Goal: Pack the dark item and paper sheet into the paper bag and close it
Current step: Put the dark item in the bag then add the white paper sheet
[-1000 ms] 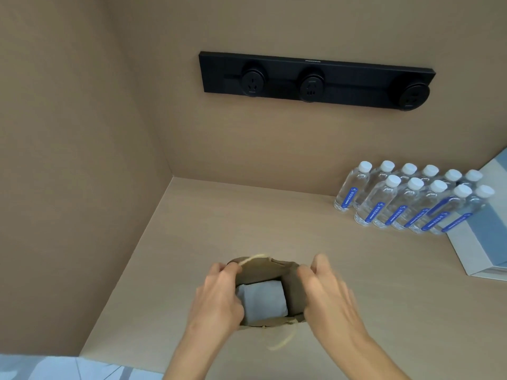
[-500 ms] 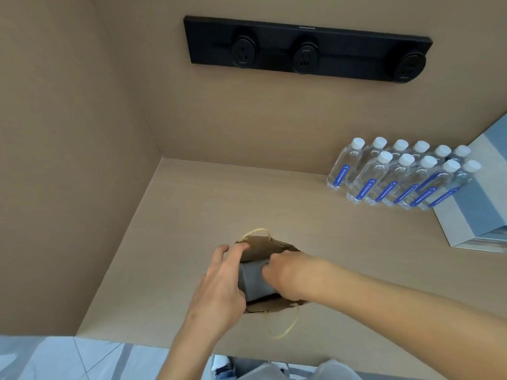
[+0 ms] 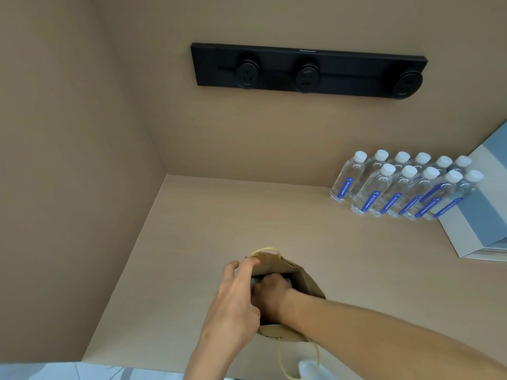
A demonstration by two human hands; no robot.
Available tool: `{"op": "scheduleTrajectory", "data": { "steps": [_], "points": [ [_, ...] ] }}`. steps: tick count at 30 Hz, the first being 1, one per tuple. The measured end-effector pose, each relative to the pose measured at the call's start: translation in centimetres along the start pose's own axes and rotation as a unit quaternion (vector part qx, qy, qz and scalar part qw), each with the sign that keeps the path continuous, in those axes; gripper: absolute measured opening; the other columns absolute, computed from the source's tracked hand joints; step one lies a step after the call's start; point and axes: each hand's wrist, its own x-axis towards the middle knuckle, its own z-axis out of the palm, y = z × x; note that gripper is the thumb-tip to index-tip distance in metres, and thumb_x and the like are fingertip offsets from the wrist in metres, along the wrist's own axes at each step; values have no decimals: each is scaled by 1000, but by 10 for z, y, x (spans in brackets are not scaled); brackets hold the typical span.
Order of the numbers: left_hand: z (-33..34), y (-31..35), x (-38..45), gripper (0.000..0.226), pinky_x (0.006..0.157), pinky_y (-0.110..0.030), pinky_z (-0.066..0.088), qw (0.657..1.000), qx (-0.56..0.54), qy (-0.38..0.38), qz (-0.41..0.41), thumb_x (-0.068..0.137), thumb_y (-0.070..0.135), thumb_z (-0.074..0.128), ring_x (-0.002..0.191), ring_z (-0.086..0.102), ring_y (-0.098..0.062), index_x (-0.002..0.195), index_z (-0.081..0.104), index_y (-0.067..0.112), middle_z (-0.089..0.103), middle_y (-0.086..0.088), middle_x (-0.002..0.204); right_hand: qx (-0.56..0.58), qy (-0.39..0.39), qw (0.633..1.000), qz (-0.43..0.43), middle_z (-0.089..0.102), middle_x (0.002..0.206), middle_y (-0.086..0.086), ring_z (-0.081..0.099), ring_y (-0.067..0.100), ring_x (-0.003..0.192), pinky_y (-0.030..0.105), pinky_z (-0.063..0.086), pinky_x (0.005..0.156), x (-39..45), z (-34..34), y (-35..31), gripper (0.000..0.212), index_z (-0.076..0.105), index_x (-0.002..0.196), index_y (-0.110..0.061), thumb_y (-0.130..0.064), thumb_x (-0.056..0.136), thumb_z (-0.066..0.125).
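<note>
A small brown paper bag [image 3: 306,282] stands open near the front edge of the beige counter [image 3: 219,215]. It has a pale cord handle [image 3: 267,250] at its far rim and another hanging over the near side. My left hand [image 3: 233,305] pinches the bag's left rim. My right hand [image 3: 271,294] is pushed down into the mouth, fingers curled on the dark grey item [image 3: 255,281], of which only a sliver shows. I cannot make out the paper sheet.
Several water bottles [image 3: 397,187] stand at the back right beside a white and blue box [image 3: 480,223]. A black socket strip [image 3: 307,71] is fixed on the back wall. A side wall bounds the counter on the left.
My right hand went from the bag's right rim into its mouth and pressed the grey item deeper. My left hand kept hold of the left rim.
</note>
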Motion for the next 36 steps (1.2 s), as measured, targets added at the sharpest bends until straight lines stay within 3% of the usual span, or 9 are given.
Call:
{"op": "scheduleTrajectory", "data": {
  "steps": [8, 14, 16, 19, 20, 23, 27, 30, 36],
  "points": [
    [2, 4, 5, 82, 83, -38, 54, 1000, -10, -5, -16, 66, -8, 44, 98, 54, -17, 113, 28, 58, 33, 19, 131, 124, -3, 992, 31, 48, 143, 13, 45, 35, 129, 53, 39, 102, 0, 5, 4, 56, 35, 141, -12, -41, 94, 42],
    [3, 3, 7, 79, 85, -35, 53, 1000, 7, -5, -2, 66, -6, 39, 103, 54, -17, 119, 31, 53, 34, 16, 133, 262, 45, 963, 50, 61, 125, 15, 59, 34, 113, 45, 47, 91, 2, 3, 5, 44, 51, 126, -8, -34, 91, 48],
    [0, 4, 9, 78, 80, -29, 51, 1000, 8, -10, -6, 66, -6, 39, 102, 54, -14, 116, 31, 54, 32, 17, 134, 282, 48, 957, 50, 62, 123, 14, 59, 34, 113, 45, 49, 92, 0, 1, 6, 40, 54, 123, -9, -33, 91, 49],
    [-4, 5, 13, 76, 68, -9, 41, 1000, -8, -24, -5, 68, -5, 41, 92, 49, 9, 113, 32, 55, 32, 20, 131, 296, 26, 954, 34, 62, 122, 12, 59, 35, 112, 47, 49, 93, -7, 2, 13, 44, 53, 121, -14, -42, 88, 49],
    [-4, 5, 14, 76, 69, -8, 39, 1000, -10, -28, -2, 68, -5, 41, 91, 48, 8, 115, 33, 54, 33, 20, 130, 281, 11, 959, 27, 60, 125, 12, 58, 36, 114, 47, 47, 96, -9, 3, 15, 47, 51, 124, -15, -46, 89, 45],
    [3, 6, 17, 72, 78, -18, 41, 1000, -6, -23, 4, 70, -2, 43, 95, 50, -9, 124, 36, 45, 36, 16, 131, 226, -27, 973, 31, 50, 139, 15, 48, 37, 125, 47, 37, 102, -11, 6, 17, 52, 42, 135, -15, -43, 92, 40],
    [6, 7, 15, 69, 80, -25, 47, 1000, -7, -16, -6, 73, -1, 44, 97, 53, -14, 127, 35, 42, 36, 16, 131, 132, -28, 990, 29, 41, 148, 14, 37, 35, 136, 50, 27, 109, -2, 7, 13, 58, 32, 144, -13, -43, 94, 38],
    [5, 6, 12, 73, 84, -31, 51, 1000, -9, -19, -11, 70, -2, 41, 100, 54, -17, 126, 32, 45, 35, 17, 131, 126, -13, 991, 35, 44, 146, 14, 42, 35, 133, 53, 33, 107, 3, 10, 8, 59, 32, 144, -12, -43, 94, 40],
    [4, 7, 10, 75, 83, -33, 52, 1000, -4, -15, 5, 67, -2, 40, 100, 55, -18, 120, 32, 50, 35, 18, 129, 218, 54, 974, 37, 62, 123, 14, 59, 34, 115, 45, 47, 94, -8, 2, 11, 37, 56, 122, -8, -28, 92, 51]
  ]
}}
